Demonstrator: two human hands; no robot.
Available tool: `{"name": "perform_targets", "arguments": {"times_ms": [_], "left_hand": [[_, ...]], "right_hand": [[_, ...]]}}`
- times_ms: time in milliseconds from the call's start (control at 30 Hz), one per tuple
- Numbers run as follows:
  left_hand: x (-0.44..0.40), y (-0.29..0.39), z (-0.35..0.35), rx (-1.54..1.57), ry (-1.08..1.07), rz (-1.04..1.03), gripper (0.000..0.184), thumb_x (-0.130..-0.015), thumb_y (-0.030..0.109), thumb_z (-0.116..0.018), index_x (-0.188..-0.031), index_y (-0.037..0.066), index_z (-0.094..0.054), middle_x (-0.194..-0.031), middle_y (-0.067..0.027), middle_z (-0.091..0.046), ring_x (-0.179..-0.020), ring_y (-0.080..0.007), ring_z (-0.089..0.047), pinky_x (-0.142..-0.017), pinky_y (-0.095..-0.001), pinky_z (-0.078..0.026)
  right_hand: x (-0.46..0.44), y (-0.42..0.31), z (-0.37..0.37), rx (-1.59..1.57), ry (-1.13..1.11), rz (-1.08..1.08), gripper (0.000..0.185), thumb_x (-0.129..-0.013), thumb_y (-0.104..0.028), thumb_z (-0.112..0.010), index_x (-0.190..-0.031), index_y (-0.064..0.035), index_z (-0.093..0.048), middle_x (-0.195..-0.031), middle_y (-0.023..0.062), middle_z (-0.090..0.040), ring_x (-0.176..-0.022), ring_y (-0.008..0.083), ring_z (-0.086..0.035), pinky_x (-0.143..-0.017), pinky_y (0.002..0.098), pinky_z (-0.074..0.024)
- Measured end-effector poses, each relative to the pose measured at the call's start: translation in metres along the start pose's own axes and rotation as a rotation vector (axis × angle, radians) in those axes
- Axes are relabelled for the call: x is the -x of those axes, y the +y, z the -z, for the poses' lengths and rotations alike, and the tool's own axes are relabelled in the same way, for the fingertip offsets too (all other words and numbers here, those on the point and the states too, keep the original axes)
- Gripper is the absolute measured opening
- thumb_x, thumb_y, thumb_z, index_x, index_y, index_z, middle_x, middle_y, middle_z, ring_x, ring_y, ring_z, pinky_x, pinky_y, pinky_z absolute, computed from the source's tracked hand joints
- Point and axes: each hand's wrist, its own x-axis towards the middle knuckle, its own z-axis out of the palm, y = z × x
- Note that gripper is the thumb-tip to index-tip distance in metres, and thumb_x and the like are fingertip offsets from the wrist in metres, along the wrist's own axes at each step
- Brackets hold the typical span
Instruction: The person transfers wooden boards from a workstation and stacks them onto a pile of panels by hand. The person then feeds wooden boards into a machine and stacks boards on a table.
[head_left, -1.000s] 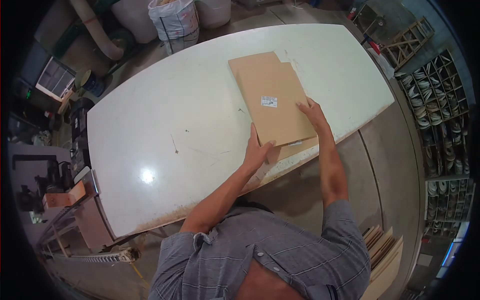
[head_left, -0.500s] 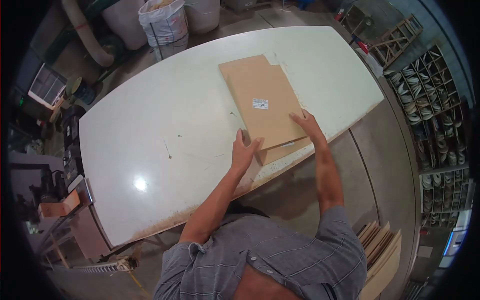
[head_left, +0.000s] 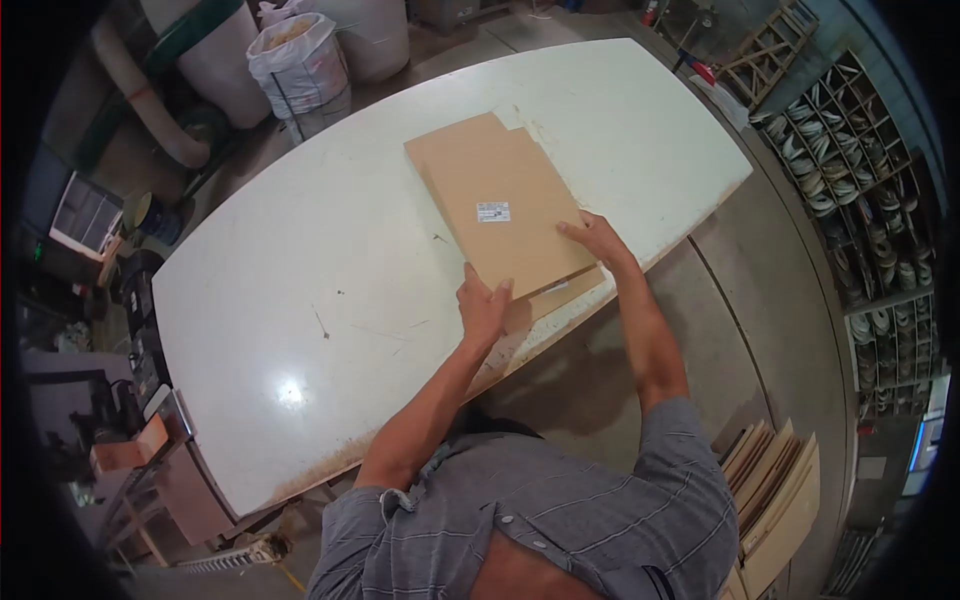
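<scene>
A flat tan board (head_left: 505, 175) with a white printed label (head_left: 493, 212) lies over another tan board (head_left: 560, 293), which shows along the near side with its own label partly covered. My left hand (head_left: 483, 305) grips the upper board's near left corner, thumb on top and fingers along the left edge. At the right edge, my right hand (head_left: 600, 242) holds the same board with its thumb on the top face; the other fingers are partly hidden beyond the edge. The upper board sits slightly askew over the lower one.
The boards rest on a large white table (head_left: 260, 290) with a worn, chipped front edge. Several panels (head_left: 780, 490) stand upright on the right near my body. A filled white sack (head_left: 300, 70) is behind the table, and a rack of coiled strips (head_left: 845, 150) lines the right side.
My view has turned slightly, so the table and boards appear shifted. Both hands stay at the upper board's edges, and my left fingers now lie closer against its left edge.
</scene>
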Motion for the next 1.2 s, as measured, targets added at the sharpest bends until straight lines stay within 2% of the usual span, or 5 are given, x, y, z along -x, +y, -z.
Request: {"name": "perform_targets", "arguments": {"times_ms": [400, 667, 867, 1100, 1200], "left_hand": [[-0.003, -0.007, -0.018, -0.029, 0.013, 0.003, 0.093, -0.089, 0.03, -0.075, -0.155, -0.012, -0.025, -0.137, -0.0357, -0.053, -0.13, -0.0488, -0.046, -0.11, -0.0531, -0.04], [-0.042, -0.029, -0.035, 0.291, -0.149, 0.021, 0.066, -0.077, 0.022, -0.085, -0.133, 0.0, -0.06, -0.104, -0.0223, -0.077, -0.096, -0.0362, -0.076, -0.087, -0.0458, -0.061], [-0.007, -0.021, 0.014, 0.097, -0.285, -0.065, 0.096, -0.083, 0.056, -0.077, -0.151, -0.002, -0.043, -0.142, -0.0302, -0.056, -0.129, -0.0411, -0.057, -0.107, -0.0491, -0.047], [0.144, -0.091, 0.204, 0.222, 0.239, -0.127, 0.04, -0.095, 0.027, -0.071, -0.12, -0.003, -0.067, -0.108, -0.0144, -0.073, -0.101, -0.0234, -0.069, -0.092, -0.0377, -0.055], [0.221, -0.127, 0.305, 0.3, 0.671, -0.017, 0.031, -0.098, 0.018, -0.069, -0.125, 0.001, -0.068, -0.109, -0.0089, -0.074, -0.099, -0.0152, -0.069, -0.088, -0.0336, -0.057]], "right_hand": [[-0.011, -0.017, 0.013, 0.042, -0.057, -0.02, 0.052, -0.096, -0.03, -0.076, -0.136, 0.001, -0.065, -0.117, 0.0097, -0.074, -0.105, 0.017, -0.069, -0.092, 0.0325, -0.0539], [-0.043, 0.029, 0.054, 0.465, -0.037, 0.34, 0.046, -0.102, -0.037, -0.063, -0.127, 0.0008, -0.071, -0.12, 0.0164, -0.074, -0.107, 0.0263, -0.067, -0.098, 0.0397, -0.0518], [-0.044, 0.008, 0.058, 0.365, -0.127, 0.176, 0.051, -0.101, -0.033, -0.065, -0.134, 0.0059, -0.061, -0.119, 0.0186, -0.07, -0.108, 0.0269, -0.064, -0.097, 0.0421, -0.0515], [-0.036, -0.026, -0.065, 0.38, 0.667, 0.397, 0.056, -0.102, -0.032, -0.067, -0.143, 0.0047, -0.055, -0.128, 0.0187, -0.069, -0.118, 0.0287, -0.067, -0.1, 0.0396, -0.054], [-0.052, 0.003, -0.177, 0.551, 0.313, 0.743, 0.041, -0.106, -0.025, -0.06, -0.134, 0.0052, -0.063, -0.128, 0.0194, -0.069, -0.119, 0.0332, -0.066, -0.105, 0.0397, -0.0513]]}}
